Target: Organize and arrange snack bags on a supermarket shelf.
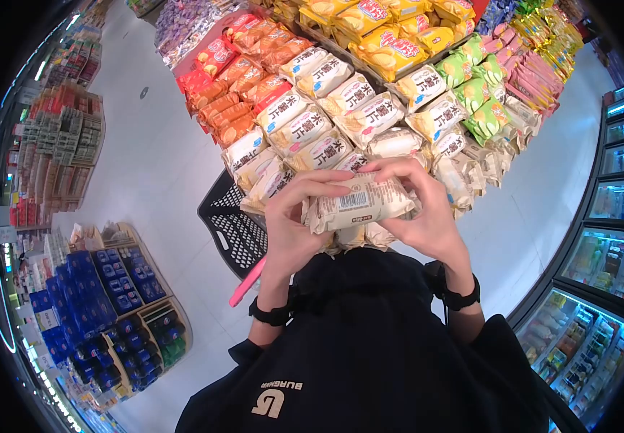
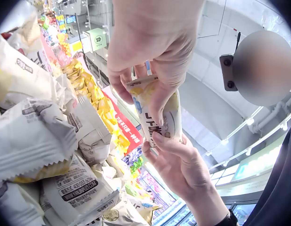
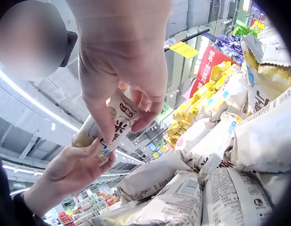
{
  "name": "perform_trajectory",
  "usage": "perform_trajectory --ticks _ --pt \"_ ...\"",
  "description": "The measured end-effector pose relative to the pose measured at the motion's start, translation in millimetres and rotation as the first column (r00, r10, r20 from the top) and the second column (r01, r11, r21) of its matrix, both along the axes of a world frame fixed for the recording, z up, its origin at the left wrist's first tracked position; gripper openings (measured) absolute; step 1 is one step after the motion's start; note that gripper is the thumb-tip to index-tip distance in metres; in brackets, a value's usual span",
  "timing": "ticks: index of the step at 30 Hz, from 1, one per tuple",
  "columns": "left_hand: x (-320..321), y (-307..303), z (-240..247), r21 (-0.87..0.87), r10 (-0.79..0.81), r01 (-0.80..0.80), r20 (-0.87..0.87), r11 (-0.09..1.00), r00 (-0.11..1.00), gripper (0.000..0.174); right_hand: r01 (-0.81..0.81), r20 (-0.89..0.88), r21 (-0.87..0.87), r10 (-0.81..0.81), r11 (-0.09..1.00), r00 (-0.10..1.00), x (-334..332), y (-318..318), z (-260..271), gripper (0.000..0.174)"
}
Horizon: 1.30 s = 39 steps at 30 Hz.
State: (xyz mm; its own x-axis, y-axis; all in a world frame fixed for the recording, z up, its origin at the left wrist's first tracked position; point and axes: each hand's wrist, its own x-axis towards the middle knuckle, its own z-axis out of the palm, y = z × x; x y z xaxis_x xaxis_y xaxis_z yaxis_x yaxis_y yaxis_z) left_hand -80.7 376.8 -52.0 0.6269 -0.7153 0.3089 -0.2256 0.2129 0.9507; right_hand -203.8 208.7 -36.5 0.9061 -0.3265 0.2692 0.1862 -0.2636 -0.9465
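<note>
Both hands hold one cream snack packet (image 1: 361,203), its barcode side turned up toward the head camera. My left hand (image 1: 291,216) grips one end, fingers over the top edge and thumb beneath. At the other end my right hand (image 1: 427,206) grips it the same way. In the left wrist view the packet's printed front (image 2: 157,110) shows between the thumbs. The right wrist view has the packet (image 3: 118,120) tilted, with the right hand (image 3: 122,61) above and the left hand (image 3: 72,172) below. Just beyond the hands lie matching cream packets (image 1: 319,153) in rows.
Orange packets (image 1: 236,94) lie to the left on the display, yellow packets (image 1: 391,50) at the back, green packets (image 1: 481,108) to the right. A black perforated basket (image 1: 236,234) is beside the left forearm. Blue goods (image 1: 84,289) stand at lower left, lit fridges (image 1: 593,325) at right.
</note>
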Motion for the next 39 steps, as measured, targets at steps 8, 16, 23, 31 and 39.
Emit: perform_trajectory --ticks 8,16,23,31,39 --pt "0.5 -8.5 2.7 0.018 -0.044 0.044 0.003 0.999 0.999 0.039 0.048 -0.01 -0.034 -0.048 0.998 0.999 -6.7 -4.3 -0.4 0.045" --pt "-0.1 -15.9 3.8 0.021 -0.08 0.079 0.035 0.997 0.996 0.04 0.07 0.036 -0.001 -0.07 0.998 0.997 -11.0 -4.8 0.4 0.044" --pt "-3.8 -20.8 6.9 0.052 -0.093 0.091 0.035 0.994 0.995 0.04 0.108 0.037 0.008 -0.108 0.994 0.993 -16.9 -4.0 2.6 0.043" --pt "-6.7 -26.5 11.3 0.076 -0.118 0.117 0.005 0.99 0.993 0.044 0.128 -0.007 -0.006 -0.128 0.992 0.992 -26.1 -10.7 -3.4 0.048" --pt "-9.9 -23.3 21.5 0.167 -0.1 0.131 -0.181 0.977 0.978 0.049 0.133 -0.165 -0.013 -0.133 0.991 0.977 -31.2 -13.2 12.8 0.05"
